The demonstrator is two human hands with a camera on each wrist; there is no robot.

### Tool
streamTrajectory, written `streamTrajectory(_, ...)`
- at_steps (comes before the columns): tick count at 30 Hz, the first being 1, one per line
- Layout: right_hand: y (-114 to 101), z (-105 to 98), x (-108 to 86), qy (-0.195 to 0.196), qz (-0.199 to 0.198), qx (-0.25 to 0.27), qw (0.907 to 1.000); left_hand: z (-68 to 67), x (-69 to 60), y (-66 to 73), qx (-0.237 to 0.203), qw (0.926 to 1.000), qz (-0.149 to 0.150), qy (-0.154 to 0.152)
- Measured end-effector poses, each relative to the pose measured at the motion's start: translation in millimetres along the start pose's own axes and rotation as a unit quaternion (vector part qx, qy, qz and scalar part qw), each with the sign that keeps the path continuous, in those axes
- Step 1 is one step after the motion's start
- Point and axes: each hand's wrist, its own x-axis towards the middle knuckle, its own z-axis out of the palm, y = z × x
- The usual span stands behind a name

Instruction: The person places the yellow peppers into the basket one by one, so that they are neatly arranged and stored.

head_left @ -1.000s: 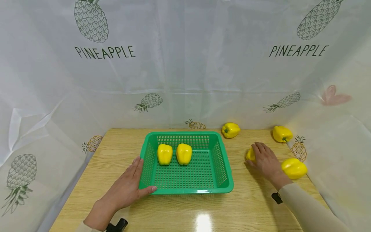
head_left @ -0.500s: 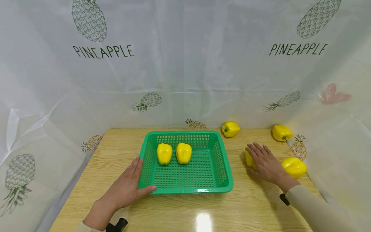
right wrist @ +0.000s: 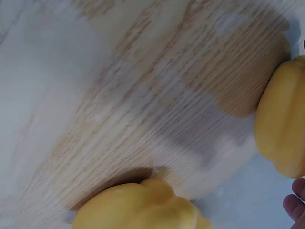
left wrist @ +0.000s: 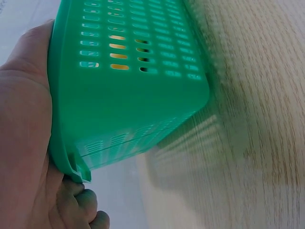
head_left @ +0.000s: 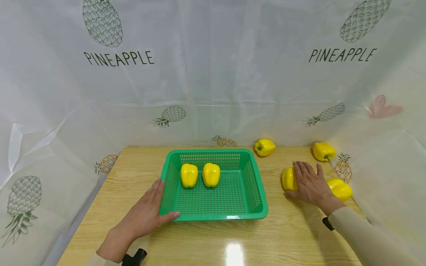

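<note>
A green plastic basket [head_left: 213, 218] holds two yellow bell peppers, a left one [head_left: 189, 175] and a right one [head_left: 211, 174]. My left hand [head_left: 143, 210] rests on its near left corner, fingers extended along the side and thumb over the front rim. My right hand [head_left: 310, 185] lies by another yellow bell pepper [head_left: 288, 179] to the basket's right, partly covering it, with fingers extended. In the right wrist view, fingertips [right wrist: 296, 205] sit near a yellow bell pepper [right wrist: 282, 119] at the right edge. Whether they touch it, I cannot tell.
One yellow bell pepper [head_left: 265, 147] lies at the back edge of the wooden table [head_left: 193, 240], another pepper [head_left: 324, 151] at the back right corner. A further pepper [head_left: 341, 189], partly hidden by my right hand, lies by the right edge. Pineapple-printed sheeting [head_left: 226, 81] encloses the table.
My right hand has shifted slightly right and its fingers have spread, uncovering more of the pepper beside it. My left hand and the basket stay in place.
</note>
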Motion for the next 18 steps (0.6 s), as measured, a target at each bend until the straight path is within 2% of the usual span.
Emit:
streamTrajectory(7, 1.6, -0.5, 3.1, -0.037, 0.015, 0.012, 0.9991, 0.6, 0.0, -0.3, -0.001, 1.0000, 0.000, -0.002)
streamTrajectory(18, 2.3, 1.0, 4.0, -0.054, 0.004, 0.000, 0.9985, 0.4, 0.1, 0.4, -0.001, 1.0000, 0.001, -0.003)
